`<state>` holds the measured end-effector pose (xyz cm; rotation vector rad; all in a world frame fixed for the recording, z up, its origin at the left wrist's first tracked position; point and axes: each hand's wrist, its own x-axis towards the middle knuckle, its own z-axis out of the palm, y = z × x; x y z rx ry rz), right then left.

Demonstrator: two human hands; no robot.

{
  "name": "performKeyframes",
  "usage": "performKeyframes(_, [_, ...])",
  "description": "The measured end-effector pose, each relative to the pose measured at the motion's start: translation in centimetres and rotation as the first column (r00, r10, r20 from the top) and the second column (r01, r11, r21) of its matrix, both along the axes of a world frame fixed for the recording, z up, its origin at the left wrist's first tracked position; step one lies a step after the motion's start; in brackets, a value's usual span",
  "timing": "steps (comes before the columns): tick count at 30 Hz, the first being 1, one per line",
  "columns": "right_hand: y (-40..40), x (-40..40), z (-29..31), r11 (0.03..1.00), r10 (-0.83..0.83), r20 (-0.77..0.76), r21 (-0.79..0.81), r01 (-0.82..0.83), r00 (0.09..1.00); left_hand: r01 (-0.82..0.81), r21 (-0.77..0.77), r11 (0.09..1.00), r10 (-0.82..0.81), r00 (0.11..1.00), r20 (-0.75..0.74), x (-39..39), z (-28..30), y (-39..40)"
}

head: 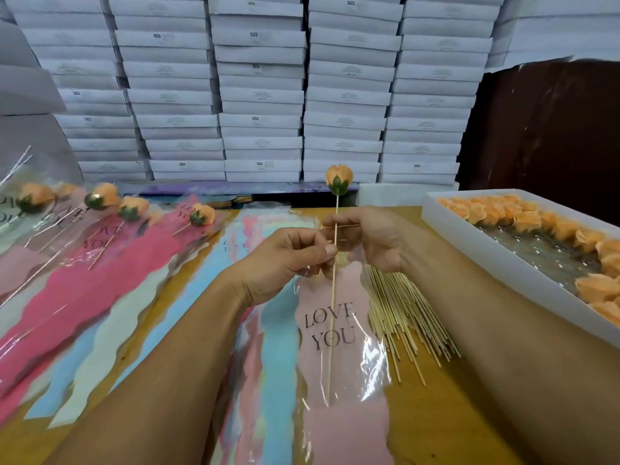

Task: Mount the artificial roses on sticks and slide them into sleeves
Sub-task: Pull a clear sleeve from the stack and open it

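Above the middle of the wooden table [446, 414], the left hand [285, 260] pinches a thin stick [332, 313] between thumb and fingertips, close around the wood, while the right hand [372, 236] grips the top of a clear sleeve [339, 330] with a pale pink panel printed "LOVE YOU". The stick stands nearly upright with an orange rose [339, 179] mounted on its top end, well above both hands; its lower part runs down inside the sleeve, ending near the sleeve's middle. Just right of the sleeve lies a fanned bundle of bare sticks [402, 313]. Along the table's right edge sits a white tray [503, 263] holding loose orange rose heads [523, 219]. Toward the left edge lie finished sleeved roses [104, 199] on pink sleeves, and flat unused sleeves [188, 290] in blue, pink and cream spread between them and the hands. Stacked white boxes [261, 95] rise behind the table's far edge.
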<state>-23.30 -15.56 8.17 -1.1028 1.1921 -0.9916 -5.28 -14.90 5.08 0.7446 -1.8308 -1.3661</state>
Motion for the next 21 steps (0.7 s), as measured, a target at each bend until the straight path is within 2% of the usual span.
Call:
performKeyframes(6, [2.0,0.3,-1.2,0.998,0.046,0.113,-0.038,-0.042,0.993,-0.062,0.036,0.997,0.065,0.995,-0.082,-0.1,0.2,-0.1])
performKeyframes(10, [2.1,0.2,-1.9,0.994,0.049,0.060,-0.099,-0.043,0.997,-0.048,0.114,0.992,0.064,0.988,-0.143,0.0,0.0,-0.2])
performKeyframes(13, [2.1,0.1,-2.1,0.991,0.051,0.080,-0.129,-0.040,0.995,0.009,0.176,0.984,0.029,0.977,-0.212,0.0,0.1,-0.1])
performKeyframes(17, [2.1,0.2,-2.5,0.986,0.063,0.054,-0.159,-0.054,0.997,0.019,0.167,0.986,0.025,0.966,-0.259,-0.2,0.0,0.0])
performKeyframes(19, [2.2,0.1,-2.4,0.990,0.092,0.128,-0.115,-0.077,0.988,-0.006,0.156,0.988,0.045,0.968,-0.245,-0.4,0.1,0.1])
performKeyframes(21, [2.1,-0.1,-2.1,0.998,0.060,0.270,-0.040,-0.051,0.961,-0.022,0.139,0.990,0.052,0.975,-0.217,-0.4,0.2,0.2])
